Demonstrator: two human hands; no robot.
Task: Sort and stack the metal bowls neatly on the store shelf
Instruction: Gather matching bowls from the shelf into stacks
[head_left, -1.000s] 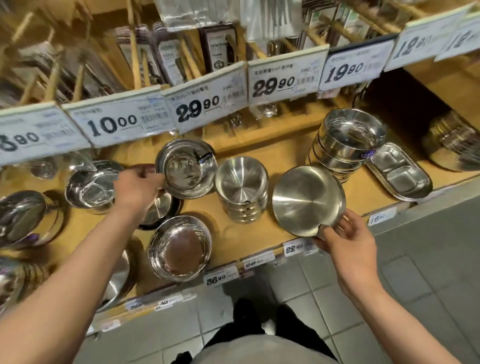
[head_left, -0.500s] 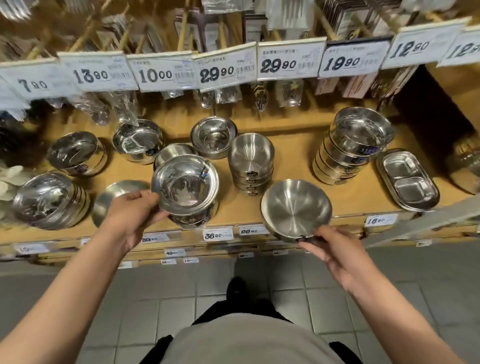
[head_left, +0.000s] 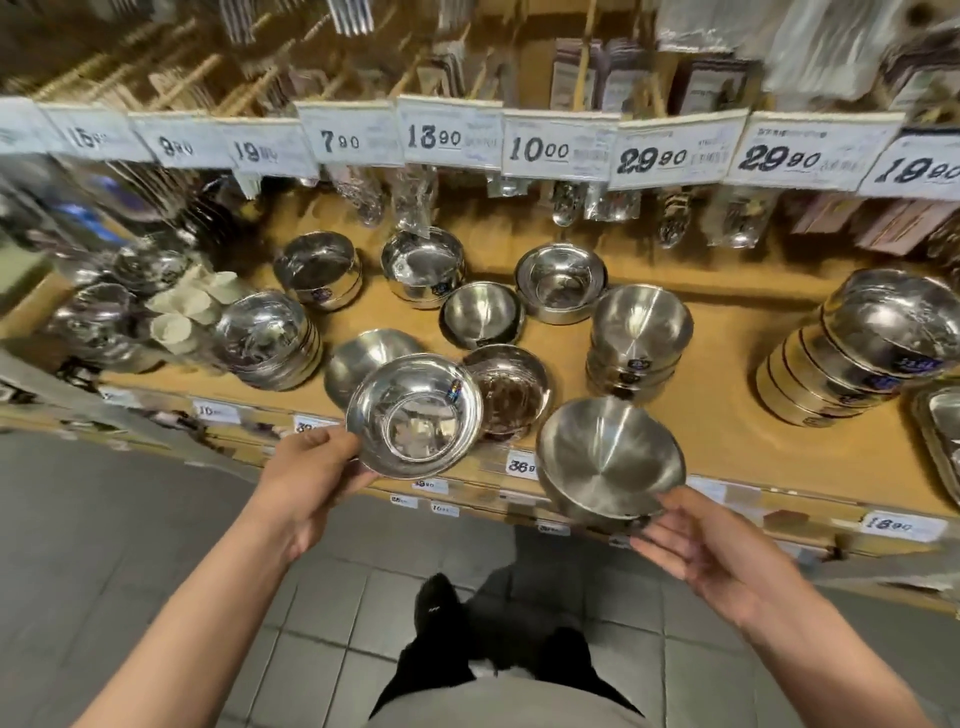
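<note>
Head cam has swung left compared to half a second ago, so the 7.90 and 13.90 price tags now sit mid-frame and more of the left end of the shelf is showing. Both bowls have come further off the shelf toward me too.

My left hand (head_left: 311, 475) is pinching the near rim of the shiny flat-bottomed bowl (head_left: 414, 415), thumb on top, fingers curled underneath. A second ago that bowl was over the back rows; now it hangs just above the shelf's front edge, right in front of the hand. My right hand (head_left: 711, 545) is carrying the brushed round bowl (head_left: 610, 462) from below. The fingers look fairly straight and cupped under its near side, so I'd call it supporting more than gripping. That bowl sits just ahead and left of the right hand, tilted toward me, past the shelf lip.

My read: both are picked and in transit, so what's left is finding matching stacks. The stack of brushed bowls (head_left: 641, 332) beyond the right hand looks like the same finish as the right-hand bowl. Where the shiny one belongs I can't call yet.

The wooden shelf (head_left: 701, 415) is tan, with loose single bowls beyond the left hand, a taller stack (head_left: 852, 358) far off to the right, and blurry piles to the left. Packaged utensils hang above the price tags (head_left: 558, 148). Grey tiled floor (head_left: 130, 519) below my hands, with my dark shoes on it.
</note>
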